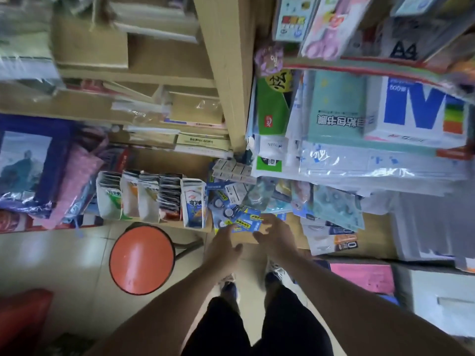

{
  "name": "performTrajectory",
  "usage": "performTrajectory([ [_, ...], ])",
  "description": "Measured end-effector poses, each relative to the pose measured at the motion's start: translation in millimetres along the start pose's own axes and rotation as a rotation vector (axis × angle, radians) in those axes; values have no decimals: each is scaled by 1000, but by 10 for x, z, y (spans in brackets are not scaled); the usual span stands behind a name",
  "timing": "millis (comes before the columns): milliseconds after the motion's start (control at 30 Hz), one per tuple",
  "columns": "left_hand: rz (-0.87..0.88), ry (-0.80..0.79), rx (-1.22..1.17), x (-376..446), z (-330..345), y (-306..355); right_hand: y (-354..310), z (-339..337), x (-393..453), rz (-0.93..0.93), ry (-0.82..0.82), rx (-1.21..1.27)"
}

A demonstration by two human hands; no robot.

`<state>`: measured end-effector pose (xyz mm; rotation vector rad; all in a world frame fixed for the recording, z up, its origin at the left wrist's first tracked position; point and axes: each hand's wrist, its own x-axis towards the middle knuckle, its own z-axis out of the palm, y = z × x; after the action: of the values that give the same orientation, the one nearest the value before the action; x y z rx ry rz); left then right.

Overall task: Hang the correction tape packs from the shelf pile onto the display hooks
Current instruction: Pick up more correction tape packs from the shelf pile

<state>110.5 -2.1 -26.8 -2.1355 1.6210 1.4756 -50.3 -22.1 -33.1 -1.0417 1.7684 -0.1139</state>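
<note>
A loose pile of blue correction tape packs [237, 214] with yellow labels lies on a low shelf, at its front edge. My left hand [223, 246] reaches toward the pile from below, fingers spread, fingertips touching the nearest blue pack. My right hand [276, 233] hovers at the right side of the same packs, fingers curled and apart, touching the pack edges. Neither hand clearly grips a pack. No display hooks are in view.
A round orange stool [142, 259] stands on the tiled floor left of my hands. White upright packets [151, 197] fill the shelf left of the pile. Stacked paper and plastic-wrapped goods [359, 160] crowd the right. A wooden upright [226, 73] divides the shelves.
</note>
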Motion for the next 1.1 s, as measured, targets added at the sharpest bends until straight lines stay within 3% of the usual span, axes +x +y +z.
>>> performTrajectory([
  [100,-17,-18,-86,409,13,-178,-297,200,405,-220,30,-273],
  [233,11,2,-138,882,121,-461,-601,440,1131,-314,73,-511],
  [400,-6,197,-374,1193,307,-656,-817,692,1783,-396,123,-769],
  [500,14,285,-466,1225,316,-709,-787,843,2003,-366,201,-839],
  [733,60,260,-576,1314,309,-948,-726,898,2122,-456,380,-934],
  [900,67,245,-679,1296,199,-925,-762,912,1929,-852,584,-627],
  [967,62,254,-764,1280,109,-891,-865,944,1674,-941,588,-465],
  [1033,69,242,-887,1224,-6,-853,-907,936,1345,-811,503,-182],
  [1100,81,239,-1057,1197,-130,-837,-795,867,1093,-573,306,197],
])
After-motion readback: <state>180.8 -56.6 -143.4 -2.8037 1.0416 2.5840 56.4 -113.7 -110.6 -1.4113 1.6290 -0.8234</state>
